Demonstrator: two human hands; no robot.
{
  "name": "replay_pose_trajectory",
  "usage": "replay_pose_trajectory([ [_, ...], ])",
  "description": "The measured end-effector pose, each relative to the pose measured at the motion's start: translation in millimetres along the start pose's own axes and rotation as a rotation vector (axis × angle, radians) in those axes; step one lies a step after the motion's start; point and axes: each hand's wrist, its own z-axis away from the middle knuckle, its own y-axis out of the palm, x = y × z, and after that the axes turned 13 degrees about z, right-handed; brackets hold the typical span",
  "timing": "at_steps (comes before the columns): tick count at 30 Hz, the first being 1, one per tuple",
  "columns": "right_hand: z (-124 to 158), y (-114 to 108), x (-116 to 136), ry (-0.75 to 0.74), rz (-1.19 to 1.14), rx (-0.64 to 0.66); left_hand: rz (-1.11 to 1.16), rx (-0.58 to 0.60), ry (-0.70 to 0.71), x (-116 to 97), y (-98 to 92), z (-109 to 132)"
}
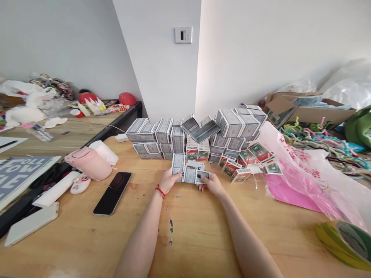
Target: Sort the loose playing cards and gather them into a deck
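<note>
Playing cards with grey patterned backs are spread between my two hands, just above the table. My left hand, with a red cord bracelet on the wrist, pinches the upright card at the left end. At the right end, my right hand grips the cards with its thumb on top and its fingers beneath. One card behind them shows its white face. Whether the held cards are joined or only overlap, I cannot tell. Beyond my hands stand box-like blocks made of similar cards, and an angled card piece.
Red and green card boxes lie right of my hands, beside pink and white plastic. Yellow tape sits at the near right. To the left are a black phone, a pink pouch and a white power bank.
</note>
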Motion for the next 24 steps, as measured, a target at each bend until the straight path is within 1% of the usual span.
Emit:
replay_pose_trajectory([
  [4,-1,4,-1,0.026,0.035,-0.018,-0.011,0.022,-0.005,-3,1.9,1],
  [11,1,11,1,0.034,0.057,-0.101,-0.028,0.032,-0.031,-4,7.4,5],
  [14,3,13,2,0.028,0.051,-0.128,-0.035,-0.018,-0.057,-2,11.4,5],
  [17,5,15,5,0.013,0.046,-0.122,-0.029,-0.066,-0.073,-1,14.2,5],
  [24,6,18,7,-0.002,0.056,-0.126,-0.011,-0.086,-0.078,-1,17.5,6],
])
